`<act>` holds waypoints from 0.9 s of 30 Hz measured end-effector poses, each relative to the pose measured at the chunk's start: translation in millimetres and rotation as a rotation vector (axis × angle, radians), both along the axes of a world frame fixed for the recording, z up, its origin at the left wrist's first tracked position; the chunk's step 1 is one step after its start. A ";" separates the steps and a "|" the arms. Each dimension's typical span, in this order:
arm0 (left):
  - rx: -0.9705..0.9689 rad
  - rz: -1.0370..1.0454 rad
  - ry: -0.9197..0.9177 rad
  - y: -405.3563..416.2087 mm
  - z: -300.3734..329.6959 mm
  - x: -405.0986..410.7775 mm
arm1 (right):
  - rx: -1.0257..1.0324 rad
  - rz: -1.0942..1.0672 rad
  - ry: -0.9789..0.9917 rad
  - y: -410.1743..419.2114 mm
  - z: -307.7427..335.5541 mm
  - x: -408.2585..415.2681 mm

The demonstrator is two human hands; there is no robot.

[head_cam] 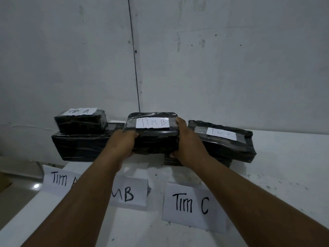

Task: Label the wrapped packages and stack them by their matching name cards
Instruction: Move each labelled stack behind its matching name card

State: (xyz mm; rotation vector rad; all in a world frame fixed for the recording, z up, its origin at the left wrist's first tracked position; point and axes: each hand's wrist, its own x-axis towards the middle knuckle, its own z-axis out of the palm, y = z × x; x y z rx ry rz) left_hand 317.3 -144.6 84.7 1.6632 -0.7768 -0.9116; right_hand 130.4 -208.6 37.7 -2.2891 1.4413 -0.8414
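You are gripping the Tim B package (153,134) between your left hand (122,145) and right hand (187,139) behind the Tim B card (131,193), while labelled packages already sit behind the Tim A card (58,179) and Tim C card (192,205), so little is remaining.

Two bare forearms, no sleeves in view up to the frame edge. Left hand (122,145) and right hand (187,141) ungloved. No rings, watch or bands visible on wrists or fingers.
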 end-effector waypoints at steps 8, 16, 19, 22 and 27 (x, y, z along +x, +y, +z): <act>0.000 0.043 0.117 5.8 -0.4 4.6 | -0.018 -0.001 0.143 2.2 -4.9 -16.5; -0.014 0.015 0.125 11.9 -0.5 7.9 | -0.065 -0.002 0.280 5.0 -8.6 -26.7; 0.002 0.016 0.119 9.6 -6.9 7.3 | -0.121 0.062 0.346 9.3 -3.6 -23.4; 0.012 0.037 0.128 8.9 -9.0 3.9 | -0.120 0.062 0.414 12.4 1.3 -19.3; 0.027 0.048 0.128 8.7 -10.5 0.8 | -0.093 -0.028 0.493 16.2 -1.1 -19.4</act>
